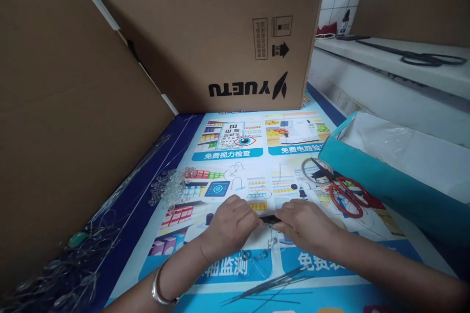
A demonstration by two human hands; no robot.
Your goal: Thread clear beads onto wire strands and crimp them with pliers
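My left hand [237,222] is closed, fingertips pressed together at the left end of a slim dark tool [270,219]; what it pinches is hidden. My right hand [306,220] is wrapped round the tool's other end, so its kind does not show. Just below hangs a thin clear strand with several clear beads [261,255]. A bundle of thin dark wires [271,283] lies on the printed sheet in front of me. Beyond my left hand is a heap of clear beads [171,188].
Red-handled scissors [347,195] lie beyond my right hand, beside a teal box [389,176] holding clear plastic. Large cardboard panels [205,34] stand at the back and left. Tangled wire pieces [73,274] lie at lower left. Black scissors [422,56] rest on a ledge.
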